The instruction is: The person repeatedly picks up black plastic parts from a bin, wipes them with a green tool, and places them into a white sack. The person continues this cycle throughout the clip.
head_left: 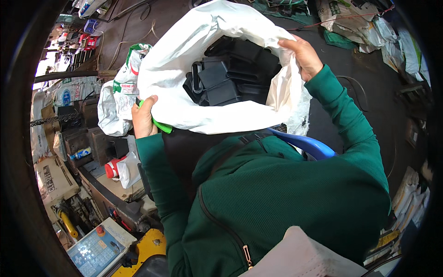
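Observation:
A large white woven sack [221,119] stands in front of me, its mouth rolled outward and spread wide. Inside lie several black plastic parts [214,72], flat and box-like, heaped loosely. On the sack's left rim my left hand [145,117] is closed, thumb on top and fingers hidden below the fold. A bright green coiled cord [162,126] shows beside that hand. My right hand [303,54] grips the upper right rim, its thumb lying over the edge and the other fingers out of sight behind the cloth.
Left of the sack sits a smaller printed white bag [121,99]. A control panel [100,247] with a red button is at the lower left, near a yellow machine part [145,251]. A blue plastic piece [307,144] curves beside my waist. Piled sacks [355,23] lie at the far right.

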`<action>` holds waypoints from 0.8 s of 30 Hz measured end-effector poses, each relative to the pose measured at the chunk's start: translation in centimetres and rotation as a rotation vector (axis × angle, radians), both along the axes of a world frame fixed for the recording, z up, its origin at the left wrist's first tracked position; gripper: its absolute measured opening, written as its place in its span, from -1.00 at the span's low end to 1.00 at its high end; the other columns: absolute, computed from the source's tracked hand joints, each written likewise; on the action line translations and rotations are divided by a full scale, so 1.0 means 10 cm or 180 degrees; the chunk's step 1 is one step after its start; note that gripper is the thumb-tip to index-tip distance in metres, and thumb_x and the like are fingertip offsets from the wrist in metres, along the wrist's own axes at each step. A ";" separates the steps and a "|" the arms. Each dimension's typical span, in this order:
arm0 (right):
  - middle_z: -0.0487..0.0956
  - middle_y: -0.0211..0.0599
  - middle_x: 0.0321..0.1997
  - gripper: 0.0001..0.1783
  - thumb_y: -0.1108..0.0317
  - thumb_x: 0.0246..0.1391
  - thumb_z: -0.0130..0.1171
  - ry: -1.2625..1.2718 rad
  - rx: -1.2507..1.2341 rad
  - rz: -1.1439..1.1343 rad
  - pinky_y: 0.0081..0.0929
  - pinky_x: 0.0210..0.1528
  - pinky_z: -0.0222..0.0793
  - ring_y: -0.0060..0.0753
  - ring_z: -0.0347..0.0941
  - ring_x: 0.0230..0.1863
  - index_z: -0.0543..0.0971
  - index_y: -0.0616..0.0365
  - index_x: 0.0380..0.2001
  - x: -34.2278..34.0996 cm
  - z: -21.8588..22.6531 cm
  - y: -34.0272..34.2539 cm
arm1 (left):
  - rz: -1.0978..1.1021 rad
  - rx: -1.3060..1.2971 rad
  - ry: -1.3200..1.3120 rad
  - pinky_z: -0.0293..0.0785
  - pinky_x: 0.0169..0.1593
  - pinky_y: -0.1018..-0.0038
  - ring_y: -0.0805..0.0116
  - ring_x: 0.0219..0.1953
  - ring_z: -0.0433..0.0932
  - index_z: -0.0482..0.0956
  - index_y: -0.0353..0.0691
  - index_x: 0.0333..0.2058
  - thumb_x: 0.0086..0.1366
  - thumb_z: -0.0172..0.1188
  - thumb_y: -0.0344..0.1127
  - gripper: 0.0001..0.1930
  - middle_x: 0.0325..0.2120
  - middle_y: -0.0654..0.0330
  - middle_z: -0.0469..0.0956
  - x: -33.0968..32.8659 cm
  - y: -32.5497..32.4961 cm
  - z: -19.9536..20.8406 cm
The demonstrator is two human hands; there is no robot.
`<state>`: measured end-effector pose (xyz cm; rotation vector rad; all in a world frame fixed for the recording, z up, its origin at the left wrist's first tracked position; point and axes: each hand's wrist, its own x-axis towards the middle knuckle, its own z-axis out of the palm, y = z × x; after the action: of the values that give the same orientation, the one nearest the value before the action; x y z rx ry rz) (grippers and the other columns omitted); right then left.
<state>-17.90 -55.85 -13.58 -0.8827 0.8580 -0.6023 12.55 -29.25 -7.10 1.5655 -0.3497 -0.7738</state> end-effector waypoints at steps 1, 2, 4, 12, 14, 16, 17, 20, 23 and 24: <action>0.55 -0.25 -0.10 -0.55 0.43 -0.01 0.13 0.0005 0.0035 -0.0029 -0.59 0.01 0.27 -0.49 0.43 -0.09 0.44 0.32 0.00 -0.03 0.02 -0.06 | -0.0027 -0.0082 -0.0047 0.48 -0.20 0.46 0.34 -0.34 0.57 0.47 -0.44 -0.15 0.09 0.16 -0.51 -0.69 -0.31 0.11 0.57 -0.11 -0.05 0.09; 0.55 -0.25 -0.11 -0.56 0.44 -0.02 0.12 0.0024 0.0070 -0.0066 -0.59 0.00 0.27 -0.49 0.43 -0.11 0.45 0.33 -0.02 -0.05 0.03 -0.11 | -0.0061 -0.0164 -0.0082 0.48 -0.19 0.46 0.34 -0.34 0.57 0.47 -0.44 -0.14 0.08 0.15 -0.51 -0.68 -0.31 0.11 0.57 -0.23 -0.12 0.17; 0.58 -0.23 -0.19 -0.63 0.47 -0.05 0.11 -0.0207 -0.0030 -0.0136 -0.55 -0.10 0.36 -0.44 0.48 -0.21 0.50 0.34 -0.11 -0.14 0.02 -0.24 | -0.0127 -0.0269 -0.0156 0.47 -0.18 0.45 0.34 -0.33 0.57 0.47 -0.43 -0.13 0.08 0.14 -0.52 -0.68 -0.30 0.11 0.57 -0.38 -0.20 0.40; 0.58 -0.29 -0.30 -0.70 0.37 -0.02 0.15 -0.0163 -0.0042 -0.0438 -0.46 -0.22 0.47 -0.44 0.52 -0.33 0.53 0.26 -0.19 -0.88 0.58 -0.29 | -0.0455 -0.0032 -0.0260 0.47 -0.18 0.44 0.35 -0.33 0.56 0.44 -0.48 -0.09 0.07 0.10 -0.51 -0.62 -0.31 0.08 0.56 -0.70 -0.48 0.90; 0.58 -0.29 -0.25 -0.67 0.38 -0.05 0.14 0.0073 -0.0092 -0.0711 -0.47 -0.20 0.44 -0.39 0.51 -0.30 0.53 0.27 -0.17 -0.95 0.43 -0.32 | -0.0663 0.0070 -0.0062 0.45 -0.18 0.45 0.36 -0.30 0.54 0.45 -0.47 -0.09 0.06 0.19 -0.45 -0.60 -0.31 0.09 0.55 -0.64 -0.50 0.59; 0.58 -0.28 -0.24 -0.66 0.39 -0.07 0.14 0.0491 -0.0233 -0.0863 -0.46 -0.19 0.42 -0.35 0.51 -0.30 0.53 0.28 -0.16 -0.96 -0.03 -0.48 | -0.0791 0.0055 0.0125 0.42 -0.16 0.49 0.44 -0.27 0.51 0.47 -0.46 -0.10 0.07 0.19 -0.44 -0.62 -0.32 0.15 0.54 -0.67 -0.55 0.16; 0.58 -0.27 -0.25 -0.65 0.39 -0.08 0.14 0.0500 -0.0411 -0.0924 -0.46 -0.17 0.41 -0.34 0.50 -0.29 0.54 0.28 -0.17 -0.94 -0.09 -0.49 | -0.0997 -0.0167 0.0299 0.41 -0.14 0.50 0.47 -0.27 0.50 0.48 -0.45 -0.11 0.07 0.16 -0.47 -0.64 -0.33 0.17 0.54 -0.71 -0.58 -0.02; 0.58 -0.29 -0.32 -0.71 0.36 -0.04 0.15 0.0576 0.0011 -0.0787 -0.48 -0.11 0.36 -0.39 0.48 -0.26 0.57 0.27 -0.23 -1.16 0.01 -0.79 | -0.1320 -0.0418 0.0074 0.46 -0.25 0.50 0.40 -0.36 0.57 0.50 -0.43 -0.17 0.04 0.15 -0.50 -0.68 -0.36 0.18 0.58 -0.76 -0.79 0.37; 0.58 -0.26 -0.24 -0.70 0.26 0.03 0.16 0.0528 -0.0559 -0.1212 -0.43 -0.07 0.39 -0.32 0.50 -0.22 0.56 0.25 -0.22 -1.51 0.07 -0.98 | -0.1572 -0.0660 -0.0395 0.40 -0.26 0.58 0.50 -0.40 0.51 0.53 -0.36 -0.28 0.03 0.19 -0.45 -0.77 -0.44 0.26 0.54 -0.87 -0.92 0.52; 0.59 -0.24 -0.22 -0.72 0.29 -0.01 0.17 0.0280 -0.0226 -0.0887 -0.40 -0.08 0.43 -0.31 0.51 -0.18 0.56 0.19 -0.22 -1.66 0.23 -0.99 | -0.1526 -0.0585 -0.0452 0.39 -0.27 0.57 0.51 -0.40 0.50 0.53 -0.35 -0.30 0.04 0.19 -0.44 -0.78 -0.46 0.28 0.53 -0.87 -0.93 0.60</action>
<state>-34.50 -65.80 -11.24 -0.8651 1.0542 -0.8452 3.89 -38.54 -1.13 1.3795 -0.8981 -0.9660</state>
